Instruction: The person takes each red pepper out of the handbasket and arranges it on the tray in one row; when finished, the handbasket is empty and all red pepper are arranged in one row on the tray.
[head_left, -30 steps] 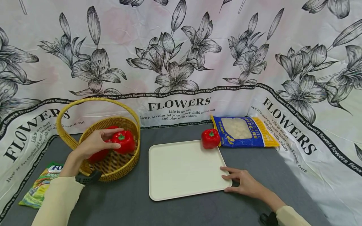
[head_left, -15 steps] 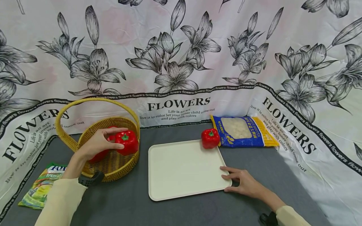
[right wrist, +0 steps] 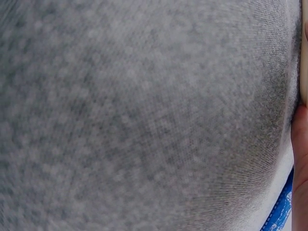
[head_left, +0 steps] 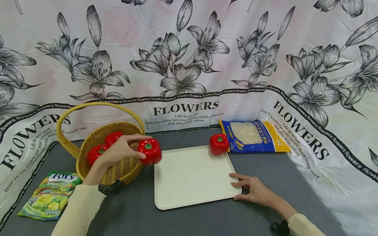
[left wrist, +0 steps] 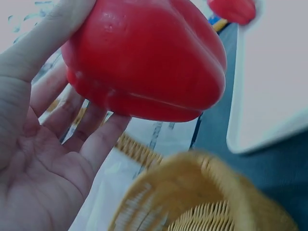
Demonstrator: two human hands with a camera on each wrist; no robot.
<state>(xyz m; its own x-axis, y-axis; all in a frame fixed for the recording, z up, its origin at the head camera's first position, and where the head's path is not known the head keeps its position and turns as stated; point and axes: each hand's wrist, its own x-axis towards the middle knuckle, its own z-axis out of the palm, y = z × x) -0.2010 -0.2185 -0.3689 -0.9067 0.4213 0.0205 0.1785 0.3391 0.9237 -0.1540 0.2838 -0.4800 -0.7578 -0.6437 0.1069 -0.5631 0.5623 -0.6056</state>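
A red bell pepper [head_left: 149, 151] is pinched between the thumb and fingers of my left hand [head_left: 122, 150]. It hangs between the basket's right rim and the left edge of the cream tray [head_left: 192, 180]; the left wrist view shows the pepper [left wrist: 149, 62] close up. Two more red peppers, one in front [head_left: 95, 154] and one behind [head_left: 113, 138], lie in the yellow wicker basket [head_left: 130, 173]. Another red pepper [head_left: 219, 144] sits at the tray's far right corner. With fingers spread, my right hand [head_left: 255, 190] touches the tray's right edge near its front corner.
A blue and yellow pasta bag [head_left: 251, 137] lies behind the tray, beside the corner pepper. The green and yellow Fox's candy bag [head_left: 50, 196] is left of my left forearm. Over the basket arches a tall handle [head_left: 100, 103]. Floral cloth [head_left: 186, 65] hangs behind.
My left hand has carried the red pepper rightward out of the basket, toward the tray. The two peppers left in the basket now show more fully. My right hand has stayed at the tray's edge.
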